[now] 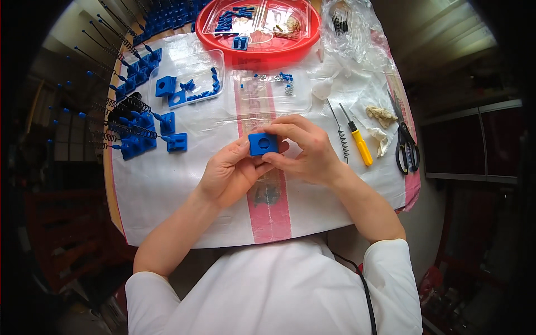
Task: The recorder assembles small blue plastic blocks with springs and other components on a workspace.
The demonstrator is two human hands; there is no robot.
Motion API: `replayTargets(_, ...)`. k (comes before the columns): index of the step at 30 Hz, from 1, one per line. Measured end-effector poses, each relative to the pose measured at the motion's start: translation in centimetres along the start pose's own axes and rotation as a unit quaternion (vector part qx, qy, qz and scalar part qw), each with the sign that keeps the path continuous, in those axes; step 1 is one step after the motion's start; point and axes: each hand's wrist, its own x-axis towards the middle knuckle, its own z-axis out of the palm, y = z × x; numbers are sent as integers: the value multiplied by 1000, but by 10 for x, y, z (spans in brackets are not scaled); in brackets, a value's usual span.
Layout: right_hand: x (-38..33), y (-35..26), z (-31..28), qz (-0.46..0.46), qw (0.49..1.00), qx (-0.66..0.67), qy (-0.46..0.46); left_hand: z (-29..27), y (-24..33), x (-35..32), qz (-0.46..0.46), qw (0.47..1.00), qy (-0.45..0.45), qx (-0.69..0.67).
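Observation:
A small blue plastic block with a round hole [257, 149] is held up over the middle of the table between both hands. My left hand [228, 170] grips its left side, thumb along the edge and fingers underneath. From the right, my right hand [304, 149] closes on the block's right edge with thumb and fingertips. Beyond the hands lies a clear shallow tray [237, 103] with small blue pieces and metal nuts. A clear box [219, 58] to its left contains blue parts, with a holed blue block [165, 86] at its left side.
Blue bases with springs and rods [134, 131] crowd the left edge. A red basin [314, 33] holding parts stands at the back. On the right lie a coil spring [344, 146], a yellow-handled screwdriver [362, 148], black-handled scissors [407, 149] and a crumpled plastic bag [354, 42].

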Motion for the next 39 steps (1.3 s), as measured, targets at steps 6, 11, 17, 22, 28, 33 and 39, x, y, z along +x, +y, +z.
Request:
replayTargets(6,1,4,-5,22,999,41,-27,1,2,1,-13,1000,1,4)
replayTargets(11,2,3,-5,28,998,49,-25,0,5,1,-11,999,-8,45)
replayTargets(17,2,1,-6,41,997,54,-32,5,7,1,-1,999,-9,40)
replayTargets(22,1,3,-6,58,996,64,-39,4,7,0,5,999,-10,44)
replayTargets(28,2,0,-8,87,991,89,-55,1,7,0,0,999,0,47)
replayTargets(33,0,-1,-10,139,980,117,-76,-1,8,-1,-2,999,2,36)
replayTargets(39,-1,6,-4,103,985,136,-30,1,8,1,-1,999,3,32)
